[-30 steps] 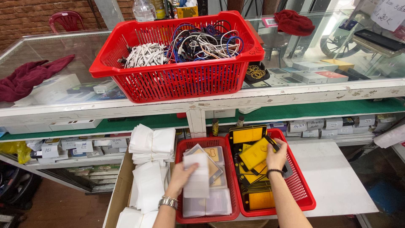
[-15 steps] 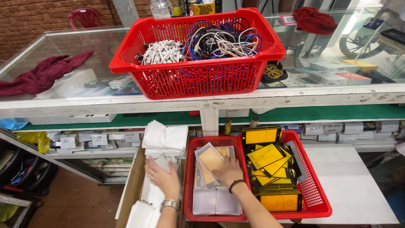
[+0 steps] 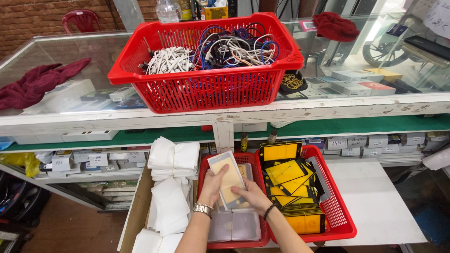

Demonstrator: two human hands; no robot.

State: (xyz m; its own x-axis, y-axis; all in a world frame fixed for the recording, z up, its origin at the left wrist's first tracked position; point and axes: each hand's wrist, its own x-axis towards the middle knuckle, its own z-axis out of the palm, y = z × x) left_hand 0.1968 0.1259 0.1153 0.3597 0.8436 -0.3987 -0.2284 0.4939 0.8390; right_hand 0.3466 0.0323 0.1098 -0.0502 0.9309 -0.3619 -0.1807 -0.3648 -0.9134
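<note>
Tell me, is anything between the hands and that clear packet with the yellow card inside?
Nothing is. Both hands already touch the clear packet: the left hand grips its left edge and the right hand holds its lower right corner, above the small red basket.

Bare white board (image 3: 375,206) right of the red tray of yellow packets (image 3: 300,197) lay open to a hand. Left side was crowded by white sleeve stacks (image 3: 171,187). Overhead, the counter edge (image 3: 225,119) and big red basket (image 3: 206,61) hemmed in the reach.
</note>
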